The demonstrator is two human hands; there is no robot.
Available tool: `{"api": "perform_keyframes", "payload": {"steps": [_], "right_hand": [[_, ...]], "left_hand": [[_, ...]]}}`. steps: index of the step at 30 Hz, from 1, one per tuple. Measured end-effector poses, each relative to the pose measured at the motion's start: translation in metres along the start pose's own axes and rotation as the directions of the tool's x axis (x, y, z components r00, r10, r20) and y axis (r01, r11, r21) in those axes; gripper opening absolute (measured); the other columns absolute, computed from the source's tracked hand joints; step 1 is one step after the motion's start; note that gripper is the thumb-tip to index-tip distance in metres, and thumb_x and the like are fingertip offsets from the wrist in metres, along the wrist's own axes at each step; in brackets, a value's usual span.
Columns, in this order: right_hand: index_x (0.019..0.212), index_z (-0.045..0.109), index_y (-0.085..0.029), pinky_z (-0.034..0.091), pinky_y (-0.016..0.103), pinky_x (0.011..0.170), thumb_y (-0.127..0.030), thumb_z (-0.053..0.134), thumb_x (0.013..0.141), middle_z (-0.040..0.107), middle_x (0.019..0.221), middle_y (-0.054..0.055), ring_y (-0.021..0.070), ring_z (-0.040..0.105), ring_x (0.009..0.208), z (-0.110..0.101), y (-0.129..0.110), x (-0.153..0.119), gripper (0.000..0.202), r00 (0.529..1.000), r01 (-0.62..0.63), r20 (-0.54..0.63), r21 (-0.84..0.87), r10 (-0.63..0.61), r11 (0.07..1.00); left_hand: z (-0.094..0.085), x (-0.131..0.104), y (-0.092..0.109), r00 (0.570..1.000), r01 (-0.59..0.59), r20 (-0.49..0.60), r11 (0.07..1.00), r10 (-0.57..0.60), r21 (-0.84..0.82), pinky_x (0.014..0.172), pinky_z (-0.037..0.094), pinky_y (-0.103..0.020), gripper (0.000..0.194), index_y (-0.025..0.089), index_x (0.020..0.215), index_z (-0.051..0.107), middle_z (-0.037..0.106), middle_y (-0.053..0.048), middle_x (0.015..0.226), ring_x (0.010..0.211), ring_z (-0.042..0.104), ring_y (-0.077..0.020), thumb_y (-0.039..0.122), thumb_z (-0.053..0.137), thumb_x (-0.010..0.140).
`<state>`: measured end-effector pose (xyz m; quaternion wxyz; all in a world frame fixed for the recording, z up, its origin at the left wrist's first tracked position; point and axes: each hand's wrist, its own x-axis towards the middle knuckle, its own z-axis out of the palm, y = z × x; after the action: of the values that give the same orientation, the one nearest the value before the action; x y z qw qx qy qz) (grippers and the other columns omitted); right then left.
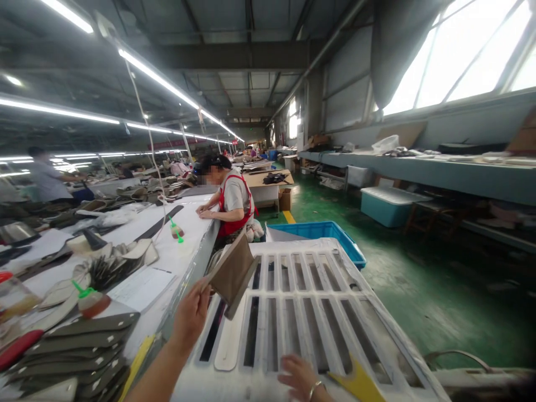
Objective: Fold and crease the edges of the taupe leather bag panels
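My left hand (193, 312) is closed on the edge of a flat brown panel (234, 268), folded along one side, which looks like leather or fabric. The panel is tilted above the left part of a white slotted rack (293, 293). Low over the rack's near edge is my right hand (299, 377), with its fingers apart and nothing in them. A bracelet circles that wrist. Just right of it lies a yellow piece (355, 384), partly cut off by the frame. A narrow white strip (230, 335) rests on the rack below the panel.
On the white table (157, 279) at left lie stacked dark panels (79, 352) and bottles with green tips (90, 301). A person in a red apron (232, 201) works at its far side. A blue bin (335, 234) stands behind the rack, and a long shelf runs along the right.
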<state>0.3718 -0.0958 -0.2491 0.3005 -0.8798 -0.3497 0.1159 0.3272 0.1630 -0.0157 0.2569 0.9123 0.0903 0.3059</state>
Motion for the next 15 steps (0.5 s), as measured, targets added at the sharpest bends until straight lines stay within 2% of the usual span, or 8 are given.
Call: {"api": "perform_keyframes", "payload": {"steps": [2,4,5,6,7,9,11,15], "right_hand": [[0.087,0.065,-0.02,0.05,0.036,0.065,-0.02,0.052,0.073,0.066,0.085,0.01,0.0223,0.064,0.074,-0.011,-0.011,-0.002,0.02,0.995,-0.098,0.009,-0.047,0.099,0.994],[0.061,0.064,-0.017,0.045,0.045,0.077,-0.015,0.063,0.058,0.066,0.076,0.01,0.028,0.062,0.082,-0.023,-0.029,-0.008,0.004,0.992,-0.12,0.033,-0.093,0.123,0.988],[0.051,0.06,-0.017,0.042,0.045,0.083,-0.012,0.065,0.054,0.066,0.071,0.009,0.0276,0.062,0.085,-0.032,-0.041,-0.011,0.007,0.989,-0.135,0.058,-0.043,0.138,0.99],[0.046,0.056,-0.017,0.041,0.043,0.086,-0.011,0.064,0.054,0.065,0.067,0.007,0.0254,0.061,0.085,-0.045,-0.055,-0.013,0.012,0.98,-0.179,0.112,0.113,0.166,0.977],[0.046,0.056,-0.017,0.041,0.04,0.087,-0.015,0.062,0.058,0.065,0.066,0.006,0.0219,0.062,0.083,-0.06,-0.071,-0.014,0.013,0.963,-0.246,0.194,0.342,0.188,0.907],[0.057,0.06,-0.013,0.046,0.035,0.08,-0.029,0.052,0.071,0.064,0.066,0.006,0.0154,0.062,0.071,-0.097,-0.104,-0.013,0.023,0.918,-0.382,0.374,0.743,0.132,0.549],[0.069,0.062,-0.009,0.05,0.034,0.069,-0.04,0.045,0.079,0.064,0.065,0.006,0.0142,0.061,0.061,-0.133,-0.138,-0.015,0.037,0.911,-0.401,0.412,0.89,-0.003,0.218],[0.079,0.062,-0.01,0.05,0.033,0.064,-0.04,0.063,0.07,0.064,0.066,0.007,0.0171,0.061,0.062,-0.181,-0.182,-0.036,0.031,0.982,-0.183,0.184,0.982,-0.027,0.036]], "left_hand": [[-0.012,-0.02,0.007,0.966,-0.258,0.036,0.947,0.256,0.192,0.097,0.041,-0.034,0.037,0.019,0.124,0.042,0.05,-0.008,0.126,0.115,0.047,-0.0198,0.026,0.033,0.089],[-0.024,-0.041,0.015,0.884,-0.467,0.183,0.822,0.429,0.326,0.1,0.037,-0.034,0.047,0.02,0.133,0.031,0.039,-0.008,0.136,0.123,0.039,-0.0199,0.013,0.032,0.087],[-0.029,-0.051,0.02,0.844,-0.536,0.26,0.761,0.47,0.365,0.1,0.037,-0.034,0.053,0.02,0.136,0.026,0.036,-0.008,0.138,0.124,0.037,-0.02,0.008,0.03,0.085],[-0.034,-0.061,0.027,0.809,-0.586,0.323,0.71,0.491,0.391,0.099,0.037,-0.034,0.057,0.019,0.137,0.022,0.034,-0.009,0.139,0.125,0.036,-0.0203,0.004,0.029,0.083],[-0.039,-0.069,0.034,0.784,-0.618,0.373,0.671,0.496,0.409,0.099,0.038,-0.034,0.061,0.019,0.138,0.019,0.034,-0.009,0.139,0.125,0.035,-0.021,0.001,0.028,0.081],[-0.048,-0.084,0.052,0.754,-0.655,0.436,0.619,0.492,0.433,0.097,0.039,-0.036,0.061,0.017,0.138,0.02,0.036,-0.01,0.138,0.124,0.036,-0.0234,0.001,0.029,0.08],[-0.056,-0.099,0.074,0.702,-0.708,0.494,0.573,0.513,0.412,0.096,0.04,-0.039,0.058,0.016,0.137,0.023,0.038,-0.011,0.136,0.122,0.039,-0.0264,0.005,0.033,0.081],[-0.073,-0.129,0.12,0.568,-0.816,0.525,0.517,0.634,0.259,0.092,0.043,-0.041,0.059,0.027,0.138,0.018,0.036,-0.009,0.138,0.116,0.046,-0.0264,0.015,0.04,0.085]]}}
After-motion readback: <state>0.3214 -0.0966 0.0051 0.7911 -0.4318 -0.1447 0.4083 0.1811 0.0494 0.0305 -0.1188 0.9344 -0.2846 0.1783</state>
